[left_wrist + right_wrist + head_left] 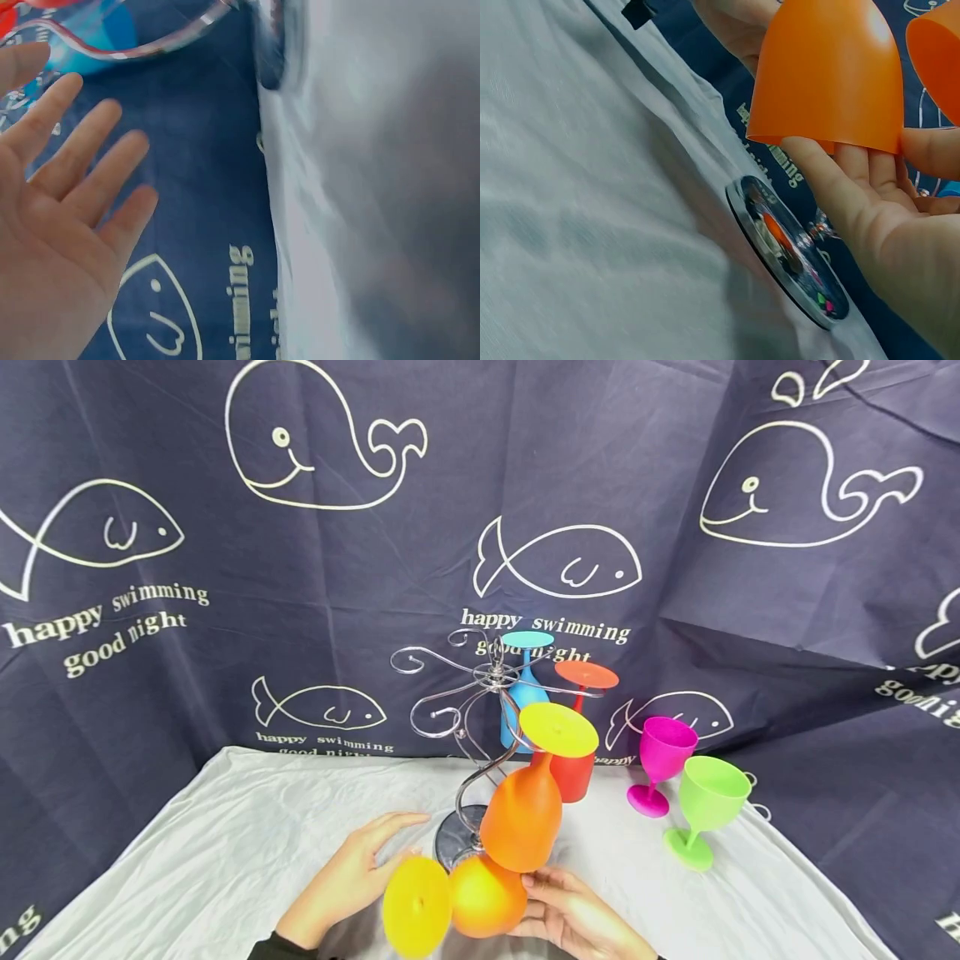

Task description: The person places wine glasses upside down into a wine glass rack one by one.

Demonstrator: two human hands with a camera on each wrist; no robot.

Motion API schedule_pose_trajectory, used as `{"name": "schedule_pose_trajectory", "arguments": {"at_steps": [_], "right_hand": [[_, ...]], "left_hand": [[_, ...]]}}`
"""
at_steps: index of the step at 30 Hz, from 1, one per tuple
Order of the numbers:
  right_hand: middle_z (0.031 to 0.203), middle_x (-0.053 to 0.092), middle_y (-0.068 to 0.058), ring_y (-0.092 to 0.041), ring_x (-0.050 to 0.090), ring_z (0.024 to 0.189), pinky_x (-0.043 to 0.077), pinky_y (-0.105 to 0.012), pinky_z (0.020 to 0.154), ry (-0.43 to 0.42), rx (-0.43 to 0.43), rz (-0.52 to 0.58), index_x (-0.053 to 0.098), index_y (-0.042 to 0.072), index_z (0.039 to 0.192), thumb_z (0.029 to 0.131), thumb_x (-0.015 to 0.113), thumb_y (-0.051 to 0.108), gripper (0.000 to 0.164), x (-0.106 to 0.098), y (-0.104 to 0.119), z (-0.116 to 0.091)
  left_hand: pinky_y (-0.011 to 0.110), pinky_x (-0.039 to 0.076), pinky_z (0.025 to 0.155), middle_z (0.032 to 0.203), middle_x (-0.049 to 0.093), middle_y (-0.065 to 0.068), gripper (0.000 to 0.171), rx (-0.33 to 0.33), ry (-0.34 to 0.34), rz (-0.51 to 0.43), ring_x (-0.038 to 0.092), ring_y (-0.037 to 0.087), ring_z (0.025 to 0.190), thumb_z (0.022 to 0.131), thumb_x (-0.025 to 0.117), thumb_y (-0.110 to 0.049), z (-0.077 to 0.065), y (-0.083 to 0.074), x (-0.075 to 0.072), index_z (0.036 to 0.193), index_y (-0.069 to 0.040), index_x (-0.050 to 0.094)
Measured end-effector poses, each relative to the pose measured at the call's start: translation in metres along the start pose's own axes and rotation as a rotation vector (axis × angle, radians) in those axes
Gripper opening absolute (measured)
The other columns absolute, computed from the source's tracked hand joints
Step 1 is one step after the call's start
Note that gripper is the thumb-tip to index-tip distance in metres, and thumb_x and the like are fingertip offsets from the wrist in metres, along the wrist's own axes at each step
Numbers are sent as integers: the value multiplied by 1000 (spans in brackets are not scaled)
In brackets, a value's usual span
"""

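Observation:
An orange goblet (487, 900) with a yellow foot (417, 907) lies sideways in the air near the front, its foot to the left. My right hand (573, 914) holds it at the bowl's rim; in the right wrist view the fingers (840, 176) are at the rim and the thumb lies along the outside. My left hand (360, 872) is just behind the yellow foot, fingers (105, 176) extended and spread; its thumb is partly hidden. Behind stands a chrome goblet rack (495, 675), where another orange goblet (525, 818) hangs upside down by its yellow foot.
On the rack a blue goblet (527, 693) and a red goblet (573, 777) also hang upside down. A magenta goblet (667, 750) and a green goblet (711, 797) stand upright at the right. The rack's round base (450, 837) rests on white cloth (285, 810) before a dark printed curtain (375, 568).

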State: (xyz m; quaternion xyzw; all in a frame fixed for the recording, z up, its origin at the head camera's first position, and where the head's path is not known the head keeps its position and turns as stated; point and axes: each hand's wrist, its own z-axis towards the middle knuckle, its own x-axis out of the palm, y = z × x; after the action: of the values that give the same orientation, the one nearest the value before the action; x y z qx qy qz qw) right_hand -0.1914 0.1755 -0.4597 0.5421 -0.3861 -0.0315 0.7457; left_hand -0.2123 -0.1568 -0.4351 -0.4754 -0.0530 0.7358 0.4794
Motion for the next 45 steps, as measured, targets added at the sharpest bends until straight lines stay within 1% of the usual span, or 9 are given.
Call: {"name": "schedule_pose_trajectory", "arguments": {"at_steps": [3, 7, 12, 18, 22, 26, 31, 38, 45], "right_hand": [[138, 63, -5, -22, 66, 123, 52, -39, 109, -3, 24, 33, 50, 10, 139, 111, 26, 5, 37, 1, -1, 1], [142, 62, -7, -24, 64, 127, 50, -42, 112, -24, 49, 77, 48, 10, 142, 112, 27, 6, 37, 2, -1, 1], [145, 60, -8, -25, 60, 132, 47, -45, 114, -29, 58, 120, 48, 10, 143, 112, 28, 7, 37, 3, -2, 1], [145, 60, -8, -25, 60, 132, 46, -46, 115, -39, 63, 148, 50, 10, 141, 112, 29, 7, 37, 4, -3, 1], [143, 60, -6, -24, 60, 132, 45, -47, 115, -35, 60, 171, 52, 10, 138, 111, 29, 6, 36, 4, -3, 1], [141, 61, -6, -24, 60, 132, 45, -46, 115, -22, 61, 175, 53, 10, 137, 111, 28, 5, 36, 3, -3, 1], [142, 60, -6, -24, 59, 132, 44, -47, 116, -30, 72, 180, 52, 10, 137, 111, 29, 6, 35, 3, -3, 0], [142, 60, -5, -26, 59, 132, 43, -48, 117, -36, 85, 209, 53, 11, 138, 112, 28, 6, 36, 5, -4, 0], [143, 61, -6, -26, 58, 133, 42, -50, 117, -28, 87, 222, 52, 10, 139, 111, 28, 4, 38, 8, -4, 0]], "left_hand": [[39, 54, 105, 134, 67, -11, 45, -7, 59, -160, 63, 13, 126, 93, 76, -26, 2, -6, -2, 136, -29, 64], [33, 53, 104, 133, 69, -3, 53, 49, 116, -332, 65, 12, 122, 87, 82, -24, 6, -16, -2, 137, -21, 64], [29, 55, 100, 132, 69, 0, 54, 104, 155, -423, 67, 12, 118, 86, 83, -17, 7, -24, -1, 137, -20, 64], [30, 57, 96, 121, 73, -4, 49, 122, 159, -426, 68, 10, 112, 81, 85, -15, 7, -27, -1, 127, -22, 69], [29, 58, 92, 109, 75, -6, 39, 169, 160, -449, 71, 10, 100, 80, 85, -9, 8, -29, 0, 114, -24, 73], [29, 58, 91, 107, 75, -4, 35, 203, 147, -478, 71, 11, 98, 79, 84, -6, 9, -34, 2, 108, -23, 76], [29, 59, 91, 107, 75, -3, 33, 189, 114, -487, 71, 10, 98, 80, 83, -3, 9, -43, 2, 107, -21, 77], [26, 58, 76, 87, 71, -2, 29, 147, 72, -488, 63, 2, 82, 79, 77, 4, 9, -53, 2, 93, -21, 76], [24, 56, 73, 80, 66, 0, 25, 206, 49, -456, 58, -3, 80, 80, 74, 7, 9, -59, 3, 89, -16, 74]]}}
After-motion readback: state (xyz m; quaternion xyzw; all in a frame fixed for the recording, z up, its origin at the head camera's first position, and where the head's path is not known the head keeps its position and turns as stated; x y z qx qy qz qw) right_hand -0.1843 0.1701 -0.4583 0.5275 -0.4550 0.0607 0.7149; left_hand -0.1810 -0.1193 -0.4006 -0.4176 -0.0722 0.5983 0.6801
